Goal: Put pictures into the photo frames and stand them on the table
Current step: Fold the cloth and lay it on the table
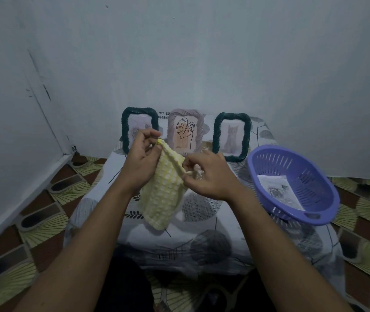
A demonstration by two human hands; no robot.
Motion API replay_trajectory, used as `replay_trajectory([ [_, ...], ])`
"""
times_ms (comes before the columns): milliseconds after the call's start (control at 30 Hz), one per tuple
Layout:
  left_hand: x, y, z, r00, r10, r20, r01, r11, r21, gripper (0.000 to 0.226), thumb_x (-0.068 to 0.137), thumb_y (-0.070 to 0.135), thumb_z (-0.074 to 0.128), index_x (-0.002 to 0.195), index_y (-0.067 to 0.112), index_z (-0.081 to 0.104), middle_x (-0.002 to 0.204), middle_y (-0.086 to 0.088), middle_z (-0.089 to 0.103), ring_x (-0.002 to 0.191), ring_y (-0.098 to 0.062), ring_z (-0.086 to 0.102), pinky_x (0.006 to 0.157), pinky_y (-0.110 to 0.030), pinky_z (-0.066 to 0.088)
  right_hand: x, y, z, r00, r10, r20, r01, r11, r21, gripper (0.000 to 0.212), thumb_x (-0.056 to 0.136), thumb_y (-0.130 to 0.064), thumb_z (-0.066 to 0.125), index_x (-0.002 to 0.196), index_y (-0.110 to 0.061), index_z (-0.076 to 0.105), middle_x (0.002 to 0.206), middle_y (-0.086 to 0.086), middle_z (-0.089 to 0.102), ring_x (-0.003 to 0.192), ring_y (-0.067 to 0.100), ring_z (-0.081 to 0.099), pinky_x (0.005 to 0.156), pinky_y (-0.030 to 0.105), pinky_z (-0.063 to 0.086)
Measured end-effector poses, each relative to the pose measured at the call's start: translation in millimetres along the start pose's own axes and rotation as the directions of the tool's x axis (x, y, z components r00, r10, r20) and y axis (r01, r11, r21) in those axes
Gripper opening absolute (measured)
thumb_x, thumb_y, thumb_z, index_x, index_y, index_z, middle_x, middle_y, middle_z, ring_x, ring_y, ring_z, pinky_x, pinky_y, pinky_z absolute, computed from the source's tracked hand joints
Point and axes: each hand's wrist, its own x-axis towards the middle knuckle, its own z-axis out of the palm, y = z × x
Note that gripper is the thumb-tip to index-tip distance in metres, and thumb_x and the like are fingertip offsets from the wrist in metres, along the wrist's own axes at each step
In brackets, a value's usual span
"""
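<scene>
Hands apart above the table (202, 212): we see left hand (142, 158) and right hand (211, 176) each pinching a yellow cloth (163, 194), which hangs lengthwise toward us. Three frames (186, 113) stand upright behind, facing us.

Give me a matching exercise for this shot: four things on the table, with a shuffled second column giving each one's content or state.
Things
1. pink frame
2. right green frame
3. basket
4. yellow cloth

States
A. gripped by the left hand and right hand
B. shows a cat picture
C. has a loose picture lying in it
D. shows a leaf drawing

Pairs: 1-D, 2-B, 3-C, 4-A
</scene>
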Motion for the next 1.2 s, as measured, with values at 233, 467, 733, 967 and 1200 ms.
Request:
replay_trajectory([
  [233,-2,-4,-2,1.000,0.013,0.026,-0.014,0.999,0.036,0.026,0.101,0.004,0.047,0.111,0.027,0.050,0.101,0.001,0.054,0.077,0.010,0.056,0.067,-0.011,0.045,3,7,-5,0.998,0.027,0.058,-0.019,0.991,-0.134,0.039,0.069,-0.062,0.042,0.086,-0.030,0.056,0.077,-0.017,0.054,0.082,0.010,0.049,0.087,0.038,0.029],
  [467,-4,-17,-8,0.999,0.004,-0.043,-0.003,1.000,0.022,0.028,0.101,0.005,0.048,0.108,0.032,0.051,0.104,-0.003,0.057,0.081,-0.003,0.056,0.071,-0.023,0.046,2,8,-7,0.993,-0.088,0.080,0.090,0.996,-0.014,0.026,0.072,-0.057,0.051,0.083,-0.034,0.055,0.075,-0.023,0.046,0.080,0.004,0.038,0.077,0.031,0.018],
  [733,-7,-22,-7,0.977,0.089,-0.195,-0.070,0.992,0.104,0.021,0.101,0.006,0.048,0.109,0.026,0.048,0.103,0.006,0.057,0.085,0.007,0.057,0.077,-0.016,0.048,8,11,-13,1.000,0.008,0.017,-0.005,0.990,-0.139,0.024,0.085,-0.058,0.068,0.097,-0.037,0.067,0.085,-0.021,0.061,0.089,0.003,0.051,0.090,0.037,0.028],
  [967,-11,-30,-5,0.948,0.153,-0.278,-0.084,0.966,0.244,0.019,0.102,0.009,0.044,0.113,0.024,0.042,0.099,0.013,0.053,0.083,0.010,0.056,0.077,-0.019,0.048,12,5,-17,0.993,-0.050,0.108,0.060,0.994,-0.095,0.016,0.093,-0.050,0.060,0.088,-0.036,0.057,0.082,-0.027,0.053,0.088,0.003,0.040,0.086,0.032,0.018],
  [1200,-12,-30,-7,0.930,0.266,-0.253,-0.163,0.917,0.365,0.025,0.100,0.002,0.042,0.110,0.025,0.043,0.091,0.015,0.051,0.074,0.007,0.052,0.064,-0.015,0.041,10,3,-13,0.999,-0.041,-0.010,0.039,0.992,-0.124,0.017,0.095,-0.048,0.056,0.096,-0.031,0.060,0.084,-0.020,0.058,0.088,0.007,0.046,0.086,0.035,0.024],
])
